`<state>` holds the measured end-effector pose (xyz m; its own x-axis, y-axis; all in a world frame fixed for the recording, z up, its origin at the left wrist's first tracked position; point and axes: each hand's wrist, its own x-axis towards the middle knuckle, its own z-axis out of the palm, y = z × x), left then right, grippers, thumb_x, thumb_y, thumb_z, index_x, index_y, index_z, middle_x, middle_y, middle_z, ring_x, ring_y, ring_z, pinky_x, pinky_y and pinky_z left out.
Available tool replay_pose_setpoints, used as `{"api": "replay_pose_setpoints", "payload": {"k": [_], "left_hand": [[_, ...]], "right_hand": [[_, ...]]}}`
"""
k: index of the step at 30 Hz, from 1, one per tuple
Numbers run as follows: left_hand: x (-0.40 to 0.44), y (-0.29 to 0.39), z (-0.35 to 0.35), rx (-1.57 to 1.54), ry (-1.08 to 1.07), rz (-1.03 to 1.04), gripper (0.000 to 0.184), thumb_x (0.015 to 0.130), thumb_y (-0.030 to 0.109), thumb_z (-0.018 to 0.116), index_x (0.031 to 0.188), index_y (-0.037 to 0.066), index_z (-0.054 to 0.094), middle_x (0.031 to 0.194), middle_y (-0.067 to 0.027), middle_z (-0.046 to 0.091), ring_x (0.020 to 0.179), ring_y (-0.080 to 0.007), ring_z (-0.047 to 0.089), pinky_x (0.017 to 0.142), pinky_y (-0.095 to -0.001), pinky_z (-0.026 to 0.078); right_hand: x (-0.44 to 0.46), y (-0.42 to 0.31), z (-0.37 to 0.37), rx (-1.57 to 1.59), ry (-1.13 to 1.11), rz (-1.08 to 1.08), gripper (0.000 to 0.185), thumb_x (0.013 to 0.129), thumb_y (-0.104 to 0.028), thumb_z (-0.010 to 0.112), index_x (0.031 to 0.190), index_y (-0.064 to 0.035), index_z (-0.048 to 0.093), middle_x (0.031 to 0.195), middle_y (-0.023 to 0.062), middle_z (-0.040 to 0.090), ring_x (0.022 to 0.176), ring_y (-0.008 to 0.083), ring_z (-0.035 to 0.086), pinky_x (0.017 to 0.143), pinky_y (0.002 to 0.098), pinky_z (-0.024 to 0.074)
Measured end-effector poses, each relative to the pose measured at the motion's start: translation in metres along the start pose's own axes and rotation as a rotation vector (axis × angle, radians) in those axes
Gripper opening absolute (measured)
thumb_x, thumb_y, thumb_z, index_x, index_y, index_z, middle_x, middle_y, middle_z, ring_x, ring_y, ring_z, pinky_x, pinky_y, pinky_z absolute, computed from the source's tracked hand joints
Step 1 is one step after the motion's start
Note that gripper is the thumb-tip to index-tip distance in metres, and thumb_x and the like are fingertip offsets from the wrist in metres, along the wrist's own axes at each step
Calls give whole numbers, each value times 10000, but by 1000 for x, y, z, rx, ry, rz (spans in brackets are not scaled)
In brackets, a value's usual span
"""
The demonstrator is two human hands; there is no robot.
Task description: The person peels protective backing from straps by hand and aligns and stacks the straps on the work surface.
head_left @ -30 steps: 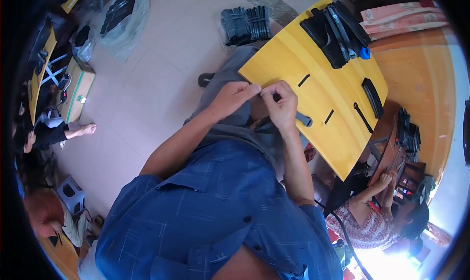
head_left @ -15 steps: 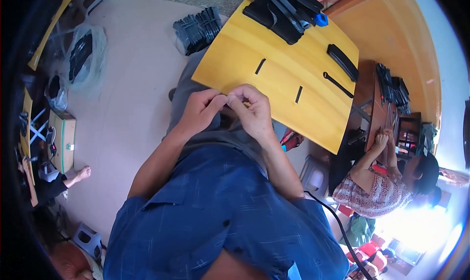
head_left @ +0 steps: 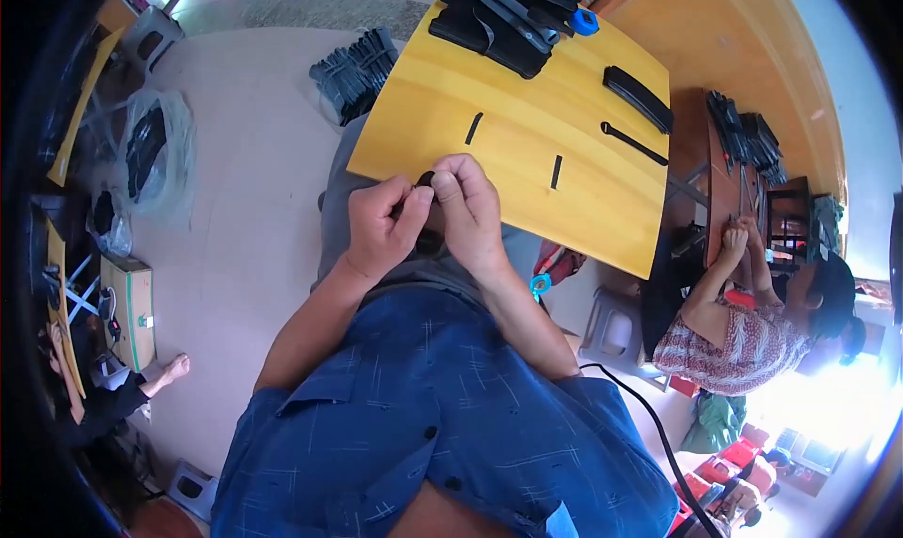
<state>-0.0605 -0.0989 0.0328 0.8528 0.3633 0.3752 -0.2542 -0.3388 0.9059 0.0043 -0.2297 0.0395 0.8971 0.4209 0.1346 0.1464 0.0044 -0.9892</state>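
Near the table's front edge, my left hand [head_left: 384,226] is closed, its thumb and fingers pinching a black strap [head_left: 425,179]. Its rounded dark end shows between the two thumbs; the rest is mostly hidden. My right hand [head_left: 470,216] is closed beside it, thumb and forefinger pinching at the same piece. On the yellow table [head_left: 508,176] just beyond lie two short black strips [head_left: 474,128]. Farther right is a longer black strap with a looped end [head_left: 634,144], and behind it a long black case [head_left: 639,99].
Black cases [head_left: 499,35] and a blue round item [head_left: 584,22] sit at the table's far end. Bundled dark pieces [head_left: 353,72] are stacked left of it. A co-worker [head_left: 734,340] works at a brown table on the right. A grey stool [head_left: 614,326] stands between.
The view has shifted slightly, so the table appears farther left and up. Between my fingers, the strap's dark end now shows; both hands stay close together.
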Motion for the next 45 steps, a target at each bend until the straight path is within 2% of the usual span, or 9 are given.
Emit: {"api": "replay_pose_setpoints", "payload": {"k": [11, 17, 20, 22, 27, 30, 34, 36, 45], "left_hand": [[-13, 21, -9, 33, 35, 196, 318, 905, 55, 691, 658, 37, 490, 559, -81, 402, 441, -206, 396, 454, -339, 306], [-24, 34, -8, -168, 40, 82, 288, 897, 39, 670, 668, 27, 496, 554, -56, 384, 448, -157, 405, 452, -337, 299], [-30, 29, -11, -158, 68, 123, 242, 941, 66, 647, 729, 18, 542, 575, -27, 435, 487, -107, 450, 454, -305, 323], [-32, 29, -20, -506, 396, -266, 221, 1013, 111, 594, 816, 12, 581, 622, 5, 479, 519, -82, 468, 464, -269, 354], [-33, -3, -48, -406, 205, -204, 291, 1074, 156, 547, 810, 35, 562, 642, 28, 476, 542, -38, 432, 487, -228, 356], [-40, -6, -45, -339, 133, -254, 326, 1076, 154, 548, 767, 51, 551, 646, 30, 495, 547, -28, 432, 490, -222, 340], [-41, -4, -41, -268, 99, -286, 363, 1081, 154, 550, 729, 64, 543, 654, 38, 517, 551, -19, 430, 491, -221, 328], [-39, -6, -43, -253, 91, -298, 361, 1082, 160, 555, 734, 65, 546, 653, 40, 512, 552, -17, 427, 491, -221, 328], [-34, -7, -29, -294, 8, -380, 369, 1091, 195, 568, 745, 69, 548, 643, 57, 486, 561, -8, 414, 498, -213, 324]], "right_hand": [[53, 12, -68, 27, 553, -55, 259, 1113, -343, 538, 1054, -94, 579, 828, 32, 637, 767, 109, 613, 677, 278, 471], [103, 26, -229, 620, 952, -141, 124, 1018, -120, 497, 932, -37, 531, 789, 90, 567, 624, 203, 588, 652, 380, 559], [101, 45, -291, 568, 1196, -76, 212, 1093, -219, 526, 1009, -25, 516, 760, 73, 570, 648, 202, 601, 661, 372, 592], [91, 71, -327, 487, 1257, -45, 158, 1062, -152, 517, 988, -13, 510, 771, 87, 580, 651, 207, 602, 622, 356, 574], [76, 116, -352, 419, 1334, -142, 91, 928, -9, 421, 871, -44, 481, 781, 121, 599, 614, 224, 576, 579, 366, 535], [76, 131, -342, 121, 1474, -106, 193, 932, 32, 514, 1122, 4, 534, 1035, 128, 612, 865, 232, 626, 773, 378, 568], [57, 139, -334, -420, 1380, -14, 433, 915, -36, 643, 1319, 35, 504, 1186, 179, 608, 1048, 323, 639, 924, 425, 549], [46, 144, -332, -1253, 1298, -92, 634, 866, -115, 735, 1418, 48, 468, 1275, 252, 613, 1144, 415, 627, 1046, 498, 491], [40, 121, -297, -1290, 692, 121, 541, 890, -425, 754, 1280, -55, 691, 1393, 200, 624, 1331, 380, 554, 1106, 537, 416]]}}
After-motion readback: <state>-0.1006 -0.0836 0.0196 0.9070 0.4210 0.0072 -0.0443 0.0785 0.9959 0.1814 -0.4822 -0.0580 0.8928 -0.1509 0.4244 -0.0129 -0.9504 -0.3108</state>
